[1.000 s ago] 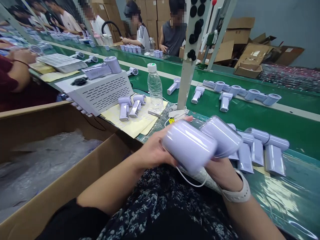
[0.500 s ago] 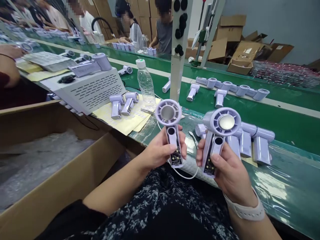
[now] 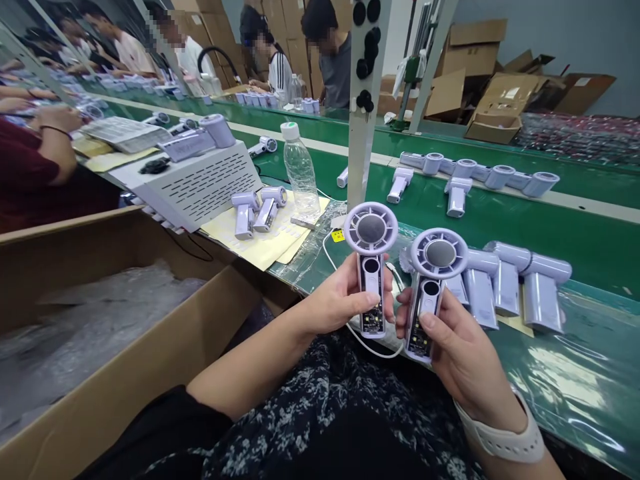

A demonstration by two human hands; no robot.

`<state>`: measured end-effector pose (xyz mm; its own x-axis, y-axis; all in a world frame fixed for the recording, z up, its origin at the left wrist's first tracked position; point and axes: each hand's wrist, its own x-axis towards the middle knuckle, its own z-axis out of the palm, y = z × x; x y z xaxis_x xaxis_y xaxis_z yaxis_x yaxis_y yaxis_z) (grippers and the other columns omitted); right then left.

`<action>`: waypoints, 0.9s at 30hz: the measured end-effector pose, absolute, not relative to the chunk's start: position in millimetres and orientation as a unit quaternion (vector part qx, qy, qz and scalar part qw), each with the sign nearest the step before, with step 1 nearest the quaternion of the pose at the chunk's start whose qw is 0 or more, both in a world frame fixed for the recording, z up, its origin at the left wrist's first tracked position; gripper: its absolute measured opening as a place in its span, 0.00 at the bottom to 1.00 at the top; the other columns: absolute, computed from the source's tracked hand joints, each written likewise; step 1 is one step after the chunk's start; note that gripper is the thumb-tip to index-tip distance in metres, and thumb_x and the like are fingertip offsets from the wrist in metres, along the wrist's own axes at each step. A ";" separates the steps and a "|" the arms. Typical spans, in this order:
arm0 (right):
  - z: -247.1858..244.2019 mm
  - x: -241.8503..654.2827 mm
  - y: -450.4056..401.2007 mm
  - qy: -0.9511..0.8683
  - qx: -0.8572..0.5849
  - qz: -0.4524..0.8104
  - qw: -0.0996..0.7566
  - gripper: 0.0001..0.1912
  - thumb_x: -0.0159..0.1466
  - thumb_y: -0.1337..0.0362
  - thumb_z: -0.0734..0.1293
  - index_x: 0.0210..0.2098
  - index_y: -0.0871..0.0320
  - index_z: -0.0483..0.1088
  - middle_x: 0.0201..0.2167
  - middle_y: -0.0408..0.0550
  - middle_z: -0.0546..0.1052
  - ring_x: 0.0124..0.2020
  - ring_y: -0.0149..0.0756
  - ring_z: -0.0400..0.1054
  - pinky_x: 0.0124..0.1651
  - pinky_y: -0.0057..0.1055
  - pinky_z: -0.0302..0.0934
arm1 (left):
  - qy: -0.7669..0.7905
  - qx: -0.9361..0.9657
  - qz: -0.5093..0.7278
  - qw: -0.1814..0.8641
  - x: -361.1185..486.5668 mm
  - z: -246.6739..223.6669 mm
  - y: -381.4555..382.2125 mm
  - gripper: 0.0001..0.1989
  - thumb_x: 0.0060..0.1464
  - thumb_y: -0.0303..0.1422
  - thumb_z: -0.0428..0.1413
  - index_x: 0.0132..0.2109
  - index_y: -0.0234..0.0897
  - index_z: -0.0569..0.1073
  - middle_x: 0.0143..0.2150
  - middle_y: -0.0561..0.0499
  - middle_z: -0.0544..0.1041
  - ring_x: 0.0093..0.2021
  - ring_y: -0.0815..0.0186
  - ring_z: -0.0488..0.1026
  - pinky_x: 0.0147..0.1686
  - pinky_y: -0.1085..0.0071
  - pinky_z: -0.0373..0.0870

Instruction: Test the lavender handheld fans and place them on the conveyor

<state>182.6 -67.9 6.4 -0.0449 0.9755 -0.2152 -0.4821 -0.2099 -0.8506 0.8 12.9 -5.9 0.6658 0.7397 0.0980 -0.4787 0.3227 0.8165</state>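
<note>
My left hand (image 3: 345, 300) is closed around the handle of a lilac handheld fan (image 3: 371, 228), its thumb pressed on the front of the handle. Another lilac handheld fan (image 3: 439, 253) stands upright in my right hand (image 3: 457, 340), thumb likewise on its handle. Both fans face me, with round ribbed heads, dark oval windows and bare circuit boards showing in the handles. They are side by side and a little apart. Behind the right one, several lilac fans (image 3: 545, 300) rest on the bench. A white cable (image 3: 327, 257) curves behind my left hand.
A plastic bottle (image 3: 301, 170) and two fans (image 3: 245, 217) stand on yellow paper (image 3: 225, 237), beside a slotted grey metal box (image 3: 205, 183). An open carton (image 3: 165, 347) holds clear plastic at left. More fans lie along the green conveyor (image 3: 525, 220), beyond a white post (image 3: 363, 147). Co-workers sit across.
The left fan has moved right, nearer the other one. The right fan has turned from an angled pose to face me more squarely. My view has shifted slightly left.
</note>
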 end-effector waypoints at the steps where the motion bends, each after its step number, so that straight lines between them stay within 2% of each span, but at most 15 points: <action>1: 6.7 182.2 -68.2 -0.293 -0.409 0.664 0.554 0.17 0.65 0.57 0.77 0.52 0.52 0.77 0.39 0.47 0.79 0.36 0.34 0.73 0.38 0.27 0.72 | 0.148 0.441 0.382 0.799 0.1 -5.8 12.7 0.25 0.58 0.37 0.67 0.56 0.42 0.65 0.44 0.52 0.71 0.35 0.66 0.78 0.35 0.68 0.78; 7: 4.4 182.1 -69.5 -0.296 -0.416 0.661 0.550 0.15 0.63 0.57 0.77 0.48 0.53 0.77 0.38 0.47 0.78 0.34 0.35 0.72 0.37 0.30 0.73 | 0.124 0.445 0.368 0.807 -3.3 -5.2 10.1 0.23 0.60 0.37 0.65 0.57 0.42 0.64 0.44 0.52 0.70 0.35 0.67 0.78 0.36 0.66 0.79; 10: 1.6 181.8 -69.2 -0.300 -0.439 0.641 0.554 0.17 0.62 0.57 0.78 0.48 0.53 0.76 0.38 0.47 0.78 0.34 0.36 0.72 0.35 0.31 0.72 | 0.132 0.457 0.375 0.796 -1.0 -11.0 11.0 0.20 0.59 0.37 0.65 0.52 0.41 0.65 0.42 0.53 0.71 0.35 0.68 0.78 0.35 0.68 0.77; 13: -1.9 181.9 -69.6 -0.292 -0.456 0.628 0.559 0.16 0.62 0.56 0.77 0.47 0.54 0.76 0.38 0.48 0.78 0.33 0.36 0.72 0.35 0.31 0.73 | 0.166 0.429 0.379 0.803 3.6 -19.0 14.3 0.22 0.57 0.39 0.67 0.50 0.40 0.64 0.40 0.54 0.71 0.32 0.68 0.77 0.33 0.68 0.77; 16: -5.1 182.4 -71.7 -0.270 -0.461 0.624 0.570 0.13 0.64 0.54 0.74 0.43 0.54 0.76 0.37 0.48 0.78 0.30 0.34 0.71 0.31 0.29 0.72 | 0.215 0.397 0.411 0.792 6.8 -24.0 17.1 0.23 0.55 0.41 0.67 0.50 0.40 0.64 0.37 0.56 0.71 0.29 0.70 0.75 0.31 0.68 0.77; 20: -5.6 185.1 -75.7 -0.272 -0.452 0.633 0.566 0.13 0.65 0.54 0.73 0.44 0.54 0.76 0.37 0.48 0.78 0.30 0.34 0.71 0.30 0.30 0.73 | 0.214 0.409 0.392 0.796 5.2 -20.0 15.1 0.23 0.56 0.42 0.66 0.49 0.40 0.64 0.37 0.56 0.72 0.29 0.68 0.76 0.33 0.65 0.79; 27: -5.2 193.6 -71.5 -0.252 -0.471 0.641 0.552 0.16 0.65 0.51 0.74 0.42 0.57 0.76 0.29 0.48 0.79 0.27 0.34 0.71 0.30 0.28 0.72 | 0.253 0.472 0.344 0.771 1.0 -11.1 14.6 0.21 0.59 0.46 0.64 0.47 0.38 0.65 0.38 0.51 0.76 0.30 0.65 0.79 0.31 0.69 0.75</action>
<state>193.6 -71.5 -5.2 0.0528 0.9440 -0.3257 -0.4700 -0.2642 -0.8422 1.0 14.6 -11.1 0.6347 0.7700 -0.0656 -0.2921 0.3176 0.9021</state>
